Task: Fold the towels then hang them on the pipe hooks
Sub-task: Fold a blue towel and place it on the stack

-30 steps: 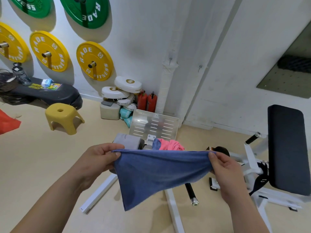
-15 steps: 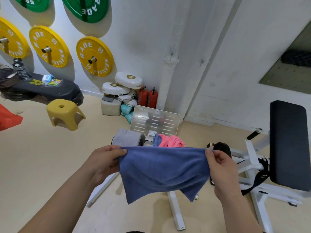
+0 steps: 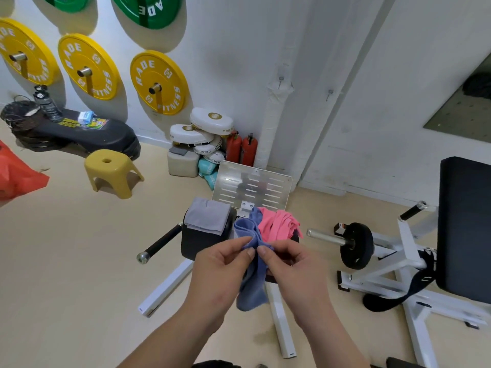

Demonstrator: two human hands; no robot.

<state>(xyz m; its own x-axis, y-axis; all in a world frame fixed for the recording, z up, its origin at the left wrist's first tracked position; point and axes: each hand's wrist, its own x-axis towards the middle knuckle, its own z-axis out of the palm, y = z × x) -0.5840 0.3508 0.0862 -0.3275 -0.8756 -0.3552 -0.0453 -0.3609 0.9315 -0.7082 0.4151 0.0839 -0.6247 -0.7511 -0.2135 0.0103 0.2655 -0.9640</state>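
A blue towel (image 3: pixel 252 285) hangs doubled between my hands, its two top corners brought together. My left hand (image 3: pixel 223 269) and my right hand (image 3: pixel 289 266) pinch those corners side by side at the centre of the view. Behind them, on a black machine pad (image 3: pixel 196 243), lie a folded grey towel (image 3: pixel 208 216), another crumpled blue towel (image 3: pixel 245 225) and a crumpled pink towel (image 3: pixel 276 224). A white wrapped pipe (image 3: pixel 273 120) runs up the wall, with a small hook (image 3: pixel 281 80) on it and a second hook (image 3: pixel 330 93) to its right.
A white-framed gym machine with a metal footplate (image 3: pixel 252 187) stands under my hands. A black bench pad (image 3: pixel 465 224) and a weight disc (image 3: pixel 356 245) are at the right. A yellow stool (image 3: pixel 111 172), stacked white discs (image 3: pixel 202 128) and red extinguishers (image 3: pixel 241 150) line the wall.
My hands have come together from far apart, bringing the blue towel's two top corners to meet. The towel now hangs folded in half and narrower.
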